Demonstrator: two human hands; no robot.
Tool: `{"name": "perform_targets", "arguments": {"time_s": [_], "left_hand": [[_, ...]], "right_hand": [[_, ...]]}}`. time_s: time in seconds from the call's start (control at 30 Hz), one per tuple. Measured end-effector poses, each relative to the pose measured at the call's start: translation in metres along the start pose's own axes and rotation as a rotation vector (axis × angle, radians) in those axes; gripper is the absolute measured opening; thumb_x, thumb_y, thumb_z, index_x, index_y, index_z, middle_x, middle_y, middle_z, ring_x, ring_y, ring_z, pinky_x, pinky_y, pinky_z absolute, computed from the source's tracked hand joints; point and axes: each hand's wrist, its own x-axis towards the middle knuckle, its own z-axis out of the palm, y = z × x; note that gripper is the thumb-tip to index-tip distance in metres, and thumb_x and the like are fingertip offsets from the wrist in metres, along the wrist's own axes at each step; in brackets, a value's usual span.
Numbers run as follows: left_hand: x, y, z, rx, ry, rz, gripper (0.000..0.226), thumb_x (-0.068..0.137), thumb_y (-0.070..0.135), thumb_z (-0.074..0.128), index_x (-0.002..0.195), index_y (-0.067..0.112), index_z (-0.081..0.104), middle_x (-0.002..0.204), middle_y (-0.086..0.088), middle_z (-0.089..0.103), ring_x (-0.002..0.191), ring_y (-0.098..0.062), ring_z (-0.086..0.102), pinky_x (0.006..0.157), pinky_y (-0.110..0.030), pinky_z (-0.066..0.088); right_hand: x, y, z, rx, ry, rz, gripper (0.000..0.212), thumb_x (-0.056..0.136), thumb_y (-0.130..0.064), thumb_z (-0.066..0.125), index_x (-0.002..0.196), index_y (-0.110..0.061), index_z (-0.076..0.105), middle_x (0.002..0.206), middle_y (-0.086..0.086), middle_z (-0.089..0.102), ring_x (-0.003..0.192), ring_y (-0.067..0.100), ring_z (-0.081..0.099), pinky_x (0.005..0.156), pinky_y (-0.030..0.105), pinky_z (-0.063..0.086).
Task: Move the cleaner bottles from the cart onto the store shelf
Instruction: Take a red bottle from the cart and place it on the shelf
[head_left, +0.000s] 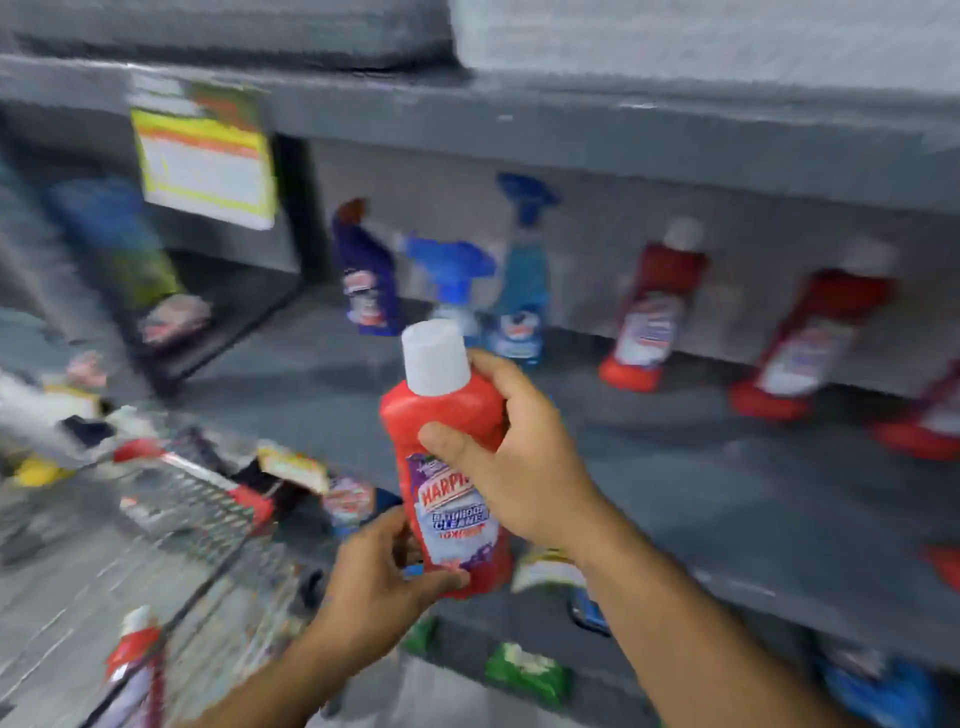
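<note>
A red cleaner bottle with a white cap and a purple-and-white label is held upright in front of the grey store shelf. My right hand grips its upper body and shoulder. My left hand holds its base from below. The wire cart with red trim sits at lower left, with another red bottle in it. On the shelf stand two red bottles at the right, and a third is cut off by the frame edge.
A dark blue bottle and two blue spray bottles stand at the shelf's back. A yellow price tag hangs from the upper shelf edge. Green and blue packs lie on the shelf below. The view is motion-blurred.
</note>
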Motion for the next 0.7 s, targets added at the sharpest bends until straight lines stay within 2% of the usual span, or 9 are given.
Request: {"name": "perform_targets", "arguments": {"time_s": [0.1,0.2,0.33,0.47,0.57,0.7], "left_hand": [[0.018,0.021,0.083,0.050,-0.182,0.094,0.048,0.052,0.012,0.086,0.095,0.022,0.067,0.091,0.008,0.079,0.087,-0.013,0.074,0.077,-0.032,0.061],[0.032,0.040,0.159,0.070,-0.299,0.150,0.047,0.060,0.001,0.085,0.088,0.030,0.062,0.082,0.018,0.077,0.085,-0.002,0.072,0.076,-0.021,0.057],[0.041,0.056,0.251,0.088,-0.403,0.176,0.046,0.056,0.012,0.085,0.084,0.037,0.058,0.094,0.006,0.074,0.090,-0.013,0.072,0.087,-0.043,0.059],[0.044,0.069,0.314,0.076,-0.466,0.212,0.049,0.064,0.005,0.084,0.090,0.037,0.058,0.101,0.002,0.072,0.096,-0.015,0.070,0.092,-0.042,0.056],[0.046,0.074,0.335,0.107,-0.487,0.217,0.051,0.067,0.011,0.084,0.110,0.018,0.058,0.112,-0.005,0.072,0.098,-0.015,0.068,0.094,-0.038,0.055],[0.044,0.080,0.343,0.164,-0.501,0.229,0.056,0.069,0.013,0.084,0.117,0.011,0.056,0.116,-0.006,0.070,0.100,-0.016,0.067,0.091,-0.029,0.054]], "right_hand": [[-0.035,0.007,-0.086,0.031,0.243,0.017,0.052,0.069,-0.021,0.073,0.115,-0.035,0.052,0.108,-0.004,0.067,0.094,0.010,0.065,0.092,0.039,0.053],[-0.063,0.013,-0.155,0.007,0.418,0.025,0.053,0.068,-0.020,0.074,0.116,-0.033,0.053,0.110,0.000,0.068,0.094,0.011,0.066,0.091,0.038,0.053],[-0.096,0.027,-0.230,-0.054,0.574,0.053,0.055,0.065,-0.030,0.078,0.115,-0.036,0.055,0.113,0.004,0.068,0.098,0.017,0.068,0.087,0.040,0.054],[-0.120,0.035,-0.286,-0.011,0.640,0.056,0.053,0.076,-0.008,0.070,0.121,-0.025,0.048,0.106,0.000,0.066,0.089,0.004,0.068,0.074,0.022,0.053],[-0.126,0.038,-0.306,-0.020,0.617,0.073,0.055,0.077,-0.006,0.068,0.125,-0.024,0.046,0.110,0.001,0.066,0.094,0.006,0.068,0.075,0.022,0.053],[-0.130,0.042,-0.314,-0.020,0.617,0.077,0.054,0.079,-0.006,0.067,0.122,-0.029,0.045,0.111,-0.001,0.065,0.096,0.005,0.067,0.076,0.022,0.054]]}}
